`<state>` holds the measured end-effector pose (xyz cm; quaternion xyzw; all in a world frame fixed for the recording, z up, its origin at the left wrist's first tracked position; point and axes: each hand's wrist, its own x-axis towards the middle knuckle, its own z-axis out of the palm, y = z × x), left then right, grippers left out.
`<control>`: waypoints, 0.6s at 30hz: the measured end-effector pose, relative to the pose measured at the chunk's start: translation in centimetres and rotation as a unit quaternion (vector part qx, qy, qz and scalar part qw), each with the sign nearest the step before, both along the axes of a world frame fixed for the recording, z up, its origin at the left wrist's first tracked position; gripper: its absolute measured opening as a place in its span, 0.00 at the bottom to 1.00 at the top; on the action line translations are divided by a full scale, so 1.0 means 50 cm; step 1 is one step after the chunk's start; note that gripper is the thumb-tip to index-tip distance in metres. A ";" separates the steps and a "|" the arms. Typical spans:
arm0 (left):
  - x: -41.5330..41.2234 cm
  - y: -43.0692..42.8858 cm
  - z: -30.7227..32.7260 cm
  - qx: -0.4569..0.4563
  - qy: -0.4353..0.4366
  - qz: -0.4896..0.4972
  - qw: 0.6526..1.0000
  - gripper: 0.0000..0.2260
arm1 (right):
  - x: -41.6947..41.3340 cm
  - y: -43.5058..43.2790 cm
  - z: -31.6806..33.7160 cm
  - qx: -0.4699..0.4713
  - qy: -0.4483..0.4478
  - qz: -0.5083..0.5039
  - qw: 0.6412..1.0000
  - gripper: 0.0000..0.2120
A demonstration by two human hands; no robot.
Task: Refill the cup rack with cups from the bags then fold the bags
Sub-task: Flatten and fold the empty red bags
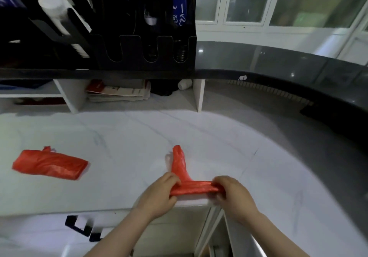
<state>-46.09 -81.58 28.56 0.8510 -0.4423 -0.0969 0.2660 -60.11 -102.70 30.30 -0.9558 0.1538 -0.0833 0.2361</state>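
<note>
Two red plastic bags lie on the white table point(139, 137). The bag being folded point(190, 189) sits at 6 o'clock in the view, near the front edge of the table; its lower part is rolled into a flat horizontal strip, and a narrower tail point(178, 161) runs up from the strip's left end toward 12 o'clock, resting on the table surface. The left hand point(162, 195) pinches the left end of the strip, thumb beneath and fingers on top; its grip is closed on the bag. The right hand point(232, 194) pinches the right end of the same strip, fingers curled over it; its grip is likewise closed on the bag. The strip is stretched straight between the two hands.

The second bag point(49, 164), already folded into a compact bundle, lies at 9 o'clock, well apart from the hands; its handles stick up at its upper edge.

The black cup rack point(139, 47) stands at 11 o'clock on a dark raised ledge point(258, 73) behind the table; a white cup stack point(53, 7) lies tilted in a slot at its left side; the U-shaped front openings at its right side look dark, and their contents cannot be told. Below the ledge, at 12 o'clock, a white shelf compartment holds a pile of papers point(119, 93).
</note>
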 end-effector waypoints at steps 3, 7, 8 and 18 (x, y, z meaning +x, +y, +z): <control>0.014 -0.005 0.006 -0.087 0.105 0.109 0.985 0.12 | -0.001 -0.010 -0.004 0.102 -0.064 -0.079 0.990 0.04; 0.021 -0.024 0.006 -0.105 0.148 0.200 0.963 0.21 | 0.019 -0.012 -0.022 0.169 -0.075 -0.193 0.964 0.10; 0.020 -0.027 0.005 -0.095 0.127 0.208 0.965 0.24 | 0.026 -0.011 -0.028 0.159 -0.062 -0.202 0.964 0.14; 0.021 -0.009 -0.009 0.096 -0.123 0.076 0.985 0.25 | 0.018 -0.021 -0.037 -0.185 -0.050 0.028 0.981 0.22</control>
